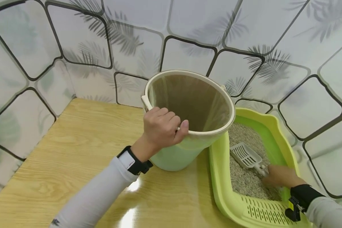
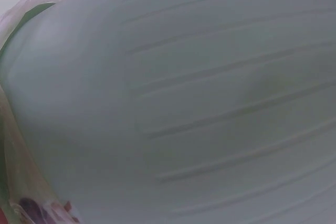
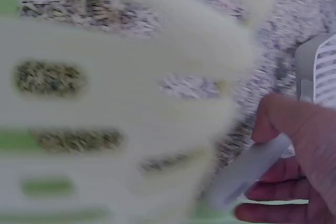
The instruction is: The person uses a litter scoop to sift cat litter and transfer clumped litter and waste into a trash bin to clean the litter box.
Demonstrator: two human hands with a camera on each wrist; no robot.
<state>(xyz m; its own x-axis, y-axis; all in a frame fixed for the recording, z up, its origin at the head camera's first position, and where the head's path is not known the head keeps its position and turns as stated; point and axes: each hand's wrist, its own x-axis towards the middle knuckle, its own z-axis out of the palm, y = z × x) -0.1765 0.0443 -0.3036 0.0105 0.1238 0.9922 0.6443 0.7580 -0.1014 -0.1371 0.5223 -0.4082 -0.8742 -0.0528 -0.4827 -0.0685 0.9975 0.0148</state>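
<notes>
My left hand (image 1: pixel 163 129) grips the near rim of a tall pale-green trash bin (image 1: pixel 171 158), fingers over the edge. The bin tilts toward the right, its mouth facing up, with a cream ring around the rim. Ribbed outer wall (image 2: pixel 210 103) fills the left wrist view. In my right hand (image 1: pixel 282 177) is the handle of a grey slotted litter scoop (image 1: pixel 246 155), which lies over the litter (image 1: pixel 243 134) in a yellow-green litter box (image 1: pixel 220 177). The right wrist view shows fingers and thumb around the scoop handle (image 3: pixel 247 171).
Both containers stand on a wood-grain tabletop (image 1: pixel 97 136). A patterned wall (image 1: pixel 136 57) with leaf prints closes off the back and sides. The litter box has a raised far rim and a slotted grate (image 1: pixel 262 210) at its near end.
</notes>
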